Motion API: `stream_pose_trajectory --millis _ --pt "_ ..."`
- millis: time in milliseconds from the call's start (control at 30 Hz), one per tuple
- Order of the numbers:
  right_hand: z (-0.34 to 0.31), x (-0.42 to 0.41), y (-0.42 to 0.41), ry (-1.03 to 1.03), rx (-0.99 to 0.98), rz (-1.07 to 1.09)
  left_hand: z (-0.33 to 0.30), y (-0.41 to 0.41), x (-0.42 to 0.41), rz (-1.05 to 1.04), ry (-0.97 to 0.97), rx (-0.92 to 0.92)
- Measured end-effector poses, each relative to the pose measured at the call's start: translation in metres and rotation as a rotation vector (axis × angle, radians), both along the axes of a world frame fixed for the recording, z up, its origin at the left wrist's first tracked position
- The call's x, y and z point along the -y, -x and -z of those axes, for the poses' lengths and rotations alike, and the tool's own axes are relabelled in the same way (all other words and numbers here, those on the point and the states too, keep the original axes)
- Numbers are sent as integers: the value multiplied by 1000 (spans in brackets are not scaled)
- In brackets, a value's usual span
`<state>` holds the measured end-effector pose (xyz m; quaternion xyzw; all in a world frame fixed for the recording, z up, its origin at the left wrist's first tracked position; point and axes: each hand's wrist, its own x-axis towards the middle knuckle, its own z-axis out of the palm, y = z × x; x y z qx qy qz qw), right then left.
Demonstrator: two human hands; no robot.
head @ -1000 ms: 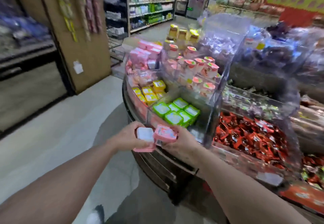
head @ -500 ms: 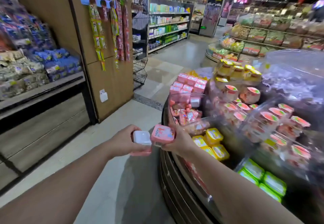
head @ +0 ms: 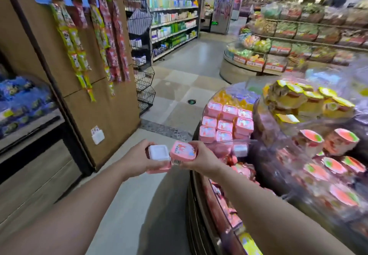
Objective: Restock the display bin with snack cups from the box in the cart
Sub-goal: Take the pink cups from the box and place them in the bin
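Observation:
My left hand (head: 137, 160) grips a pink snack cup (head: 158, 155) turned so its white underside faces me. My right hand (head: 201, 160) grips a second pink snack cup (head: 183, 151) with its printed lid up, and the two cups touch. Both hands are held out over the floor, just left of the round display stand. Just beyond my right hand, several matching pink cups (head: 227, 123) lie in rows in the clear display bin (head: 223, 145). The cart and the box are out of view.
The round stand (head: 201, 215) also holds yellow-lidded cups (head: 310, 99) and red-and-green-lidded cups (head: 336, 167) in clear bins on the right. A brown pillar (head: 95, 105) hung with snack strips and a wire rack (head: 144, 87) stand to the left. An aisle (head: 185, 79) runs ahead.
The view has swung left along the stand, so the green and yellow packs have dropped out and the pink cup bin has come close. Both hands still hold their cups together.

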<state>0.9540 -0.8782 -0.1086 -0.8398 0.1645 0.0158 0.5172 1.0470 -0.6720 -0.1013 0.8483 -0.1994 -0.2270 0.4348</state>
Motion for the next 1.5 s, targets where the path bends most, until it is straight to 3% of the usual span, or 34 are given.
stream_pose_trajectory --millis 200,400,533,767,867,933,1133,1333,1433,1500 --pt "-3 70 -49 28 -19 255 8 -101 104 229 44 -46" --pt "26 111 -96 181 -4 776 26 -198 205 572 18 -21" --pt "41 111 -124 432 -319 1045 32 -264 240 757 -73 18" --pt "36 107 -145 556 -472 1216 34 -302 279 941 -90 -7" --pt "35 104 -147 414 -478 1287 37 -304 293 983 -79 -11" --pt "36 106 -149 324 -537 1236 40 -303 299 1012 -70 -5" --pt "27 128 -145 367 -649 975 38 -295 312 1067 -75 -20" --pt "28 142 -130 468 -472 827 39 -292 319 1076 -66 14" --pt "31 138 -137 475 -364 1048 38 -291 321 1098 -75 13" --pt "31 136 -146 362 -306 1277 36 -292 325 1116 -92 15"
